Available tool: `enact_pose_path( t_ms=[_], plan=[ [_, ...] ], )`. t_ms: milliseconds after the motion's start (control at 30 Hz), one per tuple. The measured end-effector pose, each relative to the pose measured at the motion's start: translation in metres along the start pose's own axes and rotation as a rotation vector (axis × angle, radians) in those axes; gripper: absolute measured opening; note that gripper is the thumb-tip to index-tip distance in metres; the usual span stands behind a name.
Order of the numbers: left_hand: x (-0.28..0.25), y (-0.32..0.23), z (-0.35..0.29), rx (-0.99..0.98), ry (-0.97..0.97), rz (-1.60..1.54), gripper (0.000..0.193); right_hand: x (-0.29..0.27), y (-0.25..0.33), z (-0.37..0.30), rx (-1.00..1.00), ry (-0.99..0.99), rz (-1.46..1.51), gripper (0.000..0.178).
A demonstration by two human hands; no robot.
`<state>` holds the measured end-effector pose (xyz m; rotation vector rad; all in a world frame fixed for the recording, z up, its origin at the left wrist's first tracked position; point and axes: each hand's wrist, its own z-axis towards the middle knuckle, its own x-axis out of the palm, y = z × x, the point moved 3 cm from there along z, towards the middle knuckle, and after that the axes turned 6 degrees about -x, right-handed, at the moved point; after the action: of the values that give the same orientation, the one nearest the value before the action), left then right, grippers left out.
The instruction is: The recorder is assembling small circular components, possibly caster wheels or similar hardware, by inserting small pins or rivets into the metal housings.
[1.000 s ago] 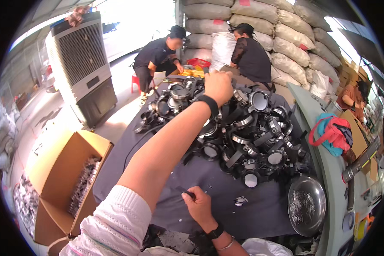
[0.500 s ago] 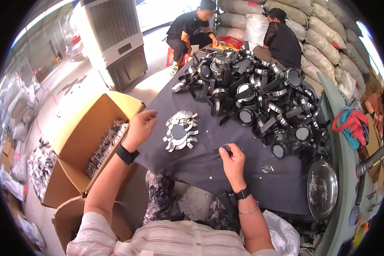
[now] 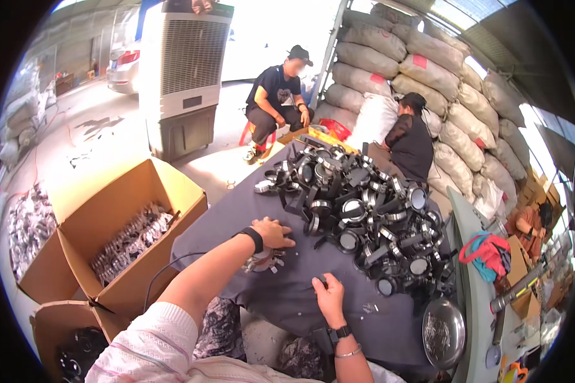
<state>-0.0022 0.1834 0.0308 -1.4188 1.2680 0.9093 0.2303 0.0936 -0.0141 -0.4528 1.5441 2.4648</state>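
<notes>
My left hand point(image 3: 271, 233) is stretched over the table, fingers apart, above a small cluster of round silver metal pieces point(image 3: 263, 262) with short tabs, partly hidden beneath it. Nothing shows in its grasp. Closer to me, my right hand point(image 3: 329, 295) is closed in a pinch on a small dark piece point(image 3: 323, 279), whose kind I cannot make out. Both hands are over the dark grey cloth point(image 3: 275, 303). Beyond them lies a large heap of watch-like pieces point(image 3: 354, 210), with round silver cases and black straps.
An oval metal dish point(image 3: 443, 332) with thin silver pins stands at the table's right edge. Open cardboard boxes point(image 3: 144, 185) flank my left side, one with silver parts inside. An air cooler point(image 3: 188, 83) and two seated people point(image 3: 275, 102) are beyond; another person point(image 3: 530, 223) is at far right.
My left hand has moved rightward from beside the box to above the silver cluster. The right hand keeps its pinch. The view has tilted up, showing more of the stacked sacks.
</notes>
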Motion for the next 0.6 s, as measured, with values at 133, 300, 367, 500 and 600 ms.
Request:
enact_pose_path(
  t_ms=[133, 300, 367, 500, 600],
  plan=[
    [-0.001, 0.002, -0.017, 0.116, -0.045, 0.041, 0.060, -0.003, 0.001, 0.001, 0.032, -0.011, 0.078, 0.021],
    [0.010, 0.025, -0.045, 0.236, -0.288, 0.036, 0.064, 0.002, 0.006, 0.018, -0.051, 0.029, -0.073, 0.019],
    [0.015, 0.020, -0.052, 0.276, -0.398, 0.042, 0.065, -0.001, 0.006, 0.021, -0.033, -0.005, 0.071, 0.018],
    [0.030, 0.015, -0.066, 0.320, -0.435, 0.199, 0.063, 0.003, -0.004, 0.016, 0.005, 0.005, 0.024, 0.017],
    [0.034, 0.020, -0.052, 0.295, -0.400, 0.189, 0.064, -0.002, -0.013, 0.009, 0.041, -0.039, 0.127, 0.019]
  ],
)
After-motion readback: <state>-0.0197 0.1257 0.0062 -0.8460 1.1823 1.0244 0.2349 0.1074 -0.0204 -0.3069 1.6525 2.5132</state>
